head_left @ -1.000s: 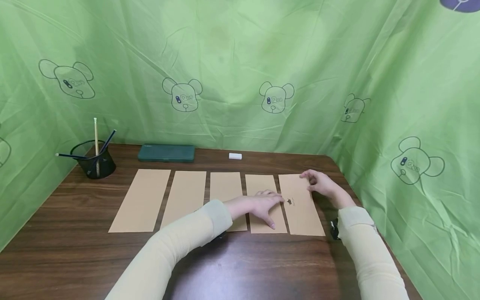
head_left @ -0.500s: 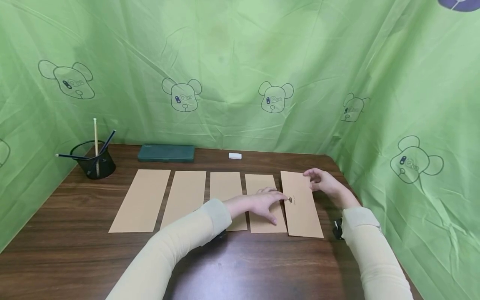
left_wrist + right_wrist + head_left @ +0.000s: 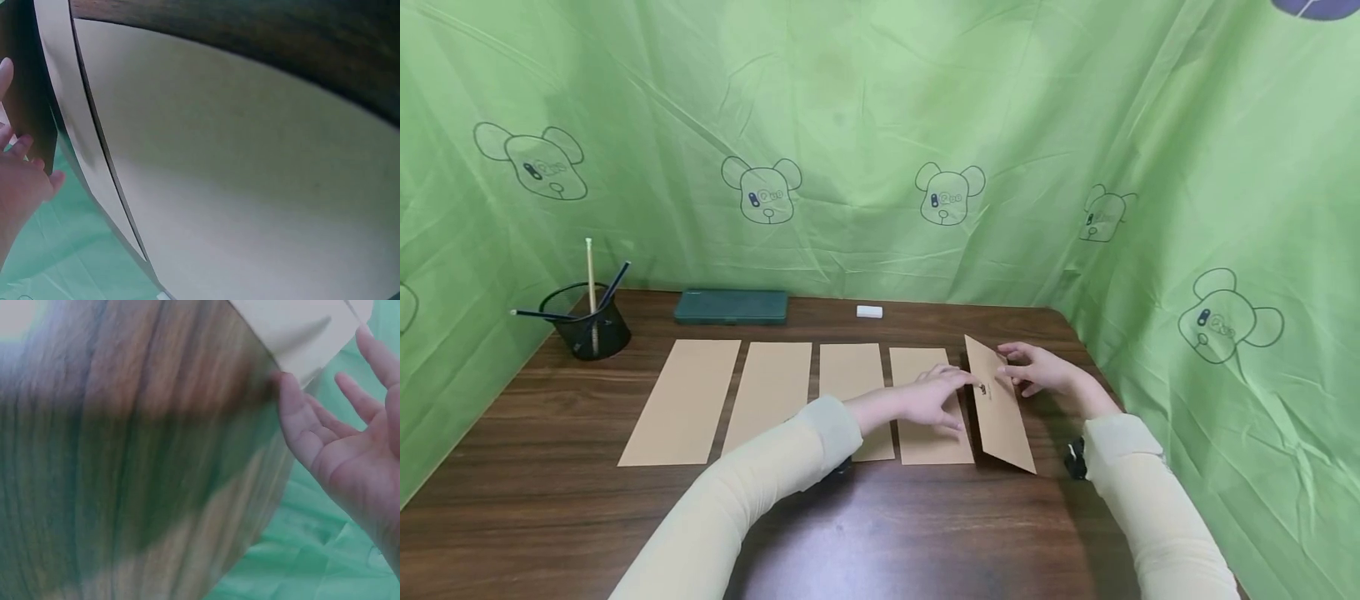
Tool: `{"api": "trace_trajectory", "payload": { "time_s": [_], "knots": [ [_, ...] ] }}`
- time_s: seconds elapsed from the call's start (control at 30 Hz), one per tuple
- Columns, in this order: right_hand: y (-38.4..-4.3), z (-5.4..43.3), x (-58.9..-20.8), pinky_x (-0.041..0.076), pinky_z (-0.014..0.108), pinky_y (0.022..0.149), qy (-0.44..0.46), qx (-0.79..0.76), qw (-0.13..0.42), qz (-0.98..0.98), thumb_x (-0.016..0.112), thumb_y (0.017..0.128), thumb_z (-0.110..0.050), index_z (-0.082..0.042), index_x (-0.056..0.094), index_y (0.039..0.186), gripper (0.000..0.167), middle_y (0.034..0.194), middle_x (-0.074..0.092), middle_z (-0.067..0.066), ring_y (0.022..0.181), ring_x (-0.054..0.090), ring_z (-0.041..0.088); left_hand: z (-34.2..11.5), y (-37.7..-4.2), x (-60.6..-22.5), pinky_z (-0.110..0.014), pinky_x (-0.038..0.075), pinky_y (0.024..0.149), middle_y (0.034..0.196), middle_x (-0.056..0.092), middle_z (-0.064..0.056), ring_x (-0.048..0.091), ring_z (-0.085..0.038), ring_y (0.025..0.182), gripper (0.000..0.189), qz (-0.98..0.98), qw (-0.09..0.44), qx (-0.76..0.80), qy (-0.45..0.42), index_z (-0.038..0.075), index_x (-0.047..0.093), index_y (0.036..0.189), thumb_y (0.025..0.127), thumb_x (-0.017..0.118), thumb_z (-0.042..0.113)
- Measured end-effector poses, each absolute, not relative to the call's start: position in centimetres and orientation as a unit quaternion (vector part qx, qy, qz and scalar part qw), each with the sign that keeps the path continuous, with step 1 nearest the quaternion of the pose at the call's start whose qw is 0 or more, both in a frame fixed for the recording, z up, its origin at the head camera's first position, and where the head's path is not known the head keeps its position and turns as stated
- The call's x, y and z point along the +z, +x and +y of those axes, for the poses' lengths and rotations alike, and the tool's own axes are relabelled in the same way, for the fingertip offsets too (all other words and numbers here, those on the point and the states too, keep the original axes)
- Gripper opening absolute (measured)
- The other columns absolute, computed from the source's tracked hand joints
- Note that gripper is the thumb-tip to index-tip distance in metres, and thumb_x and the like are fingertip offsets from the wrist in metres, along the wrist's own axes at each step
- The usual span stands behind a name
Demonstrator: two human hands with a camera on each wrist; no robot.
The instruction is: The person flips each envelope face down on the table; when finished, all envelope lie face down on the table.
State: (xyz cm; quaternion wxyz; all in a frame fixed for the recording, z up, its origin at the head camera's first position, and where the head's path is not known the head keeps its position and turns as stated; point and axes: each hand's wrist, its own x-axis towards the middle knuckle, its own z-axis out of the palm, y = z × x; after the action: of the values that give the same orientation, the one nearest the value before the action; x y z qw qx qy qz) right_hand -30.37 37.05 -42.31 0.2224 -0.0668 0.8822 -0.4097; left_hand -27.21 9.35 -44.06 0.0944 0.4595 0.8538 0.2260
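A brown paper envelope (image 3: 1002,425) with a small crown print is tilted at the right end of a row, its left side raised. My left hand (image 3: 928,402) reaches over the neighbouring envelope (image 3: 936,452), fingertips at the raised edge and thumb spread apart. In the left wrist view those fingers (image 3: 22,147) overlap a dark panel. From the right, my right hand (image 3: 1047,369) has its fingertips against the tilted envelope's upper right part. The right wrist view has the right thumb (image 3: 290,394) at a corner of pale paper, the other fingers spread.
More plain envelopes (image 3: 681,400) lie left along the dark wooden table (image 3: 880,533). Behind them are a green case (image 3: 730,307) and a white eraser-like block (image 3: 869,312). A black mesh cup (image 3: 593,329) holds pencils at the back left. Green cloth (image 3: 850,100) surrounds the table.
The rightmost envelope has gone from lying flat to tilted, its left side rising. My left fingertips moved slightly right with its edge; my right hand shifted from its top right corner onto its right part.
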Motion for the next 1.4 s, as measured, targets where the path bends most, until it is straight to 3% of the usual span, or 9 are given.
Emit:
{"api": "trace_trajectory", "payload": {
  "time_s": [0.2, 0.5, 0.7, 0.87, 1.1, 1.4],
  "knots": [
    [-29.2, 36.4, -41.4, 0.055, 0.047, 0.077, -0.079, -0.424, 0.263, 0.863, 0.067, 0.088, -0.028, -0.006, 0.02, 0.149, 0.08, 0.151, 0.011, 0.029, 0.119, 0.046, 0.045, 9.6, -27.6, -44.3, -0.037, 0.022, 0.114, 0.152, 0.03, -0.002, 0.026, -0.023, 0.138, 0.087, 0.837, 0.118, 0.313, 0.432, 0.01, 0.021, 0.149, 0.082, 0.074, 0.028],
    [-27.5, 35.2, -40.9, 0.052, 0.052, 0.082, -0.111, -0.439, 0.275, 0.848, 0.06, 0.093, -0.031, -0.013, 0.018, 0.15, 0.074, 0.154, 0.009, 0.023, 0.126, 0.039, 0.048, 9.7, -28.1, -43.9, -0.036, 0.017, 0.116, 0.151, 0.034, -0.005, 0.024, -0.022, 0.141, 0.081, 0.796, 0.145, 0.415, 0.416, 0.004, 0.019, 0.147, 0.083, 0.069, 0.003],
    [-26.5, 34.4, -40.5, 0.052, 0.052, 0.081, -0.113, -0.437, 0.282, 0.847, 0.059, 0.093, -0.032, -0.018, 0.008, 0.151, 0.079, 0.154, 0.004, 0.022, 0.127, 0.037, 0.051, 10.2, -28.9, -44.0, -0.034, 0.016, 0.116, 0.151, 0.035, -0.005, 0.026, -0.019, 0.141, 0.079, 0.79, 0.156, 0.428, 0.411, 0.006, 0.022, 0.147, 0.083, 0.068, 0.003],
    [-26.0, 33.8, -40.3, 0.053, 0.05, 0.079, -0.103, -0.437, 0.269, 0.852, 0.06, 0.092, -0.034, -0.024, 0.004, 0.151, 0.082, 0.155, 0.003, 0.021, 0.125, 0.038, 0.05, 10.6, -29.7, -44.1, -0.036, 0.011, 0.117, 0.151, 0.034, -0.004, 0.029, -0.017, 0.139, 0.078, 0.797, 0.132, 0.408, 0.426, 0.009, 0.025, 0.148, 0.083, 0.069, 0.005],
    [-25.7, 33.6, -39.8, 0.055, 0.049, 0.075, -0.11, -0.455, 0.253, 0.847, 0.062, 0.091, -0.032, -0.026, 0.0, 0.151, 0.086, 0.155, 0.002, 0.021, 0.125, 0.036, 0.053, 10.8, -30.0, -43.6, -0.029, 0.022, 0.114, 0.152, 0.032, -0.003, 0.027, -0.016, 0.14, 0.081, 0.787, 0.135, 0.403, 0.447, 0.011, 0.023, 0.149, 0.083, 0.069, 0.002],
    [-25.5, 34.8, -39.1, 0.055, 0.049, 0.073, -0.118, -0.484, 0.254, 0.829, 0.062, 0.092, -0.025, -0.03, 0.006, 0.15, 0.082, 0.154, 0.005, 0.02, 0.12, 0.043, 0.054, 11.1, -29.9, -43.4, -0.031, 0.024, 0.113, 0.152, 0.031, -0.004, 0.026, -0.016, 0.141, 0.079, 0.794, 0.151, 0.377, 0.453, 0.015, 0.023, 0.15, 0.085, 0.067, 0.006]
  ]
}}
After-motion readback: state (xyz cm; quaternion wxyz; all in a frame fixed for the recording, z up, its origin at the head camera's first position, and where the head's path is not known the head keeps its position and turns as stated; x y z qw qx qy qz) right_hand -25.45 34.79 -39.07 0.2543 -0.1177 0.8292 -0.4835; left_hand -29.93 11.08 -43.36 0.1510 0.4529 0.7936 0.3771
